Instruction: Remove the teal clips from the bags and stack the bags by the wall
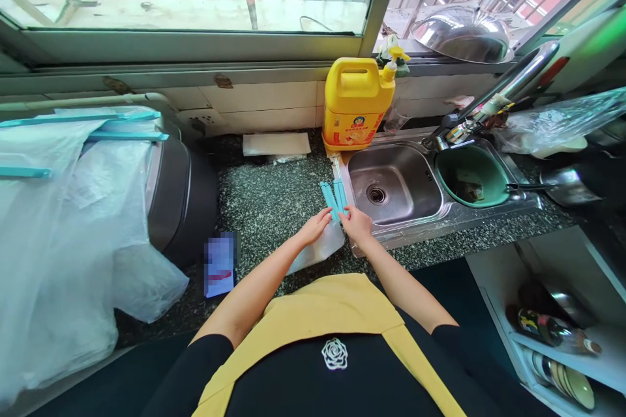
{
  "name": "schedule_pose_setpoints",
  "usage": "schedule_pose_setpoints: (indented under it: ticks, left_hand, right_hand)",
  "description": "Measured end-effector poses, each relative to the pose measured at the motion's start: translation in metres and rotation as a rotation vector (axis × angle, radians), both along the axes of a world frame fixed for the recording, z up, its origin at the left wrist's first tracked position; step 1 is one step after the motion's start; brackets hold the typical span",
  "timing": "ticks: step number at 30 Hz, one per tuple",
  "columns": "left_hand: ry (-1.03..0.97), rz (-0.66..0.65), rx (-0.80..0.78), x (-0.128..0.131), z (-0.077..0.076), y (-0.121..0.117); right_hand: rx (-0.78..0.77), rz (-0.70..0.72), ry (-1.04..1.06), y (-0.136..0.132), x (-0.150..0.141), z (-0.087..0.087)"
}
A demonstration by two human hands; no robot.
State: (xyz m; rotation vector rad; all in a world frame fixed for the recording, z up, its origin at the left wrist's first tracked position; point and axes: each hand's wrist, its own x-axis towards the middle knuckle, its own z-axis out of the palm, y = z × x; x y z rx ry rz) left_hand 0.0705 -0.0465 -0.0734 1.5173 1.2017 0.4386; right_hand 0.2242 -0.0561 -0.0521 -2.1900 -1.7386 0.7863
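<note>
Plastic bag (317, 249) lies flat on the speckled countertop (274, 202) just left of the steel sink (391, 186); it looks thin, limp and slippery, best pinched along its top edge. Blue sealing clips (333, 198) at that edge look light and stiff. Left hand (314, 227) and right hand (356, 224) both pinch the clips' near ends.

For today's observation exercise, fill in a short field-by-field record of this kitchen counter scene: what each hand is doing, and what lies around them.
left hand: fingers touching the blue clip sticks
right hand: fingers on the same sticks
under the hands: clear plastic bag on the speckled counter
right of the hands: steel sink, green basin
behind: yellow detergent jug
left: dark bin draped with plastic
</note>
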Motion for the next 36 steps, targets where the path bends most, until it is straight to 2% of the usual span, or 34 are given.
schedule_pose_setpoints:
  ticks: [2, 5, 7, 9, 13, 17, 19, 21, 24, 29, 32, 36]
  left_hand:
    - [-0.082, 0.061, 0.103, -0.007, 0.011, -0.004]
    - [-0.157, 0.109, 0.204, -0.016, 0.029, -0.012]
    - [-0.162, 0.127, 0.215, -0.021, 0.040, -0.016]
    - [-0.154, 0.143, 0.216, -0.026, 0.047, -0.019]
    - [-0.094, 0.145, 0.185, -0.046, 0.052, -0.017]
    - [0.008, 0.054, -0.007, -0.083, 0.047, -0.004]
    - [0.000, 0.064, -0.102, -0.105, 0.044, 0.011]
    - [-0.014, 0.172, -0.129, -0.127, 0.043, 0.032]
    - [0.017, 0.425, -0.061, -0.152, 0.049, 0.075]
    - [0.112, 0.792, 0.125, -0.167, 0.063, 0.151]
    - [0.233, 0.875, 0.215, -0.169, 0.064, 0.186]
    - [0.432, 0.922, 0.222, -0.172, 0.054, 0.216]
  right_hand:
    - [-0.042, -0.015, 0.340, -0.005, 0.002, 0.005]
    - [-0.253, 0.036, 0.841, -0.013, -0.001, 0.016]
    - [-0.392, 0.098, 1.041, -0.016, -0.007, 0.024]
    - [-0.430, 0.112, 1.100, -0.015, -0.015, 0.033]
    - [-0.257, 0.115, 0.968, -0.003, -0.031, 0.047]
    - [-0.078, 0.169, 0.872, 0.027, -0.039, 0.052]
    - [-0.015, 0.175, 0.844, 0.051, -0.042, 0.050]
    - [0.023, 0.151, 0.815, 0.079, -0.045, 0.046]
    - [0.063, 0.068, 0.780, 0.127, -0.053, 0.036]
    - [0.139, -0.017, 0.700, 0.205, -0.080, 0.022]
    - [0.184, -0.031, 0.655, 0.242, -0.096, 0.015]
    - [0.199, -0.004, 0.401, 0.276, -0.109, 0.002]
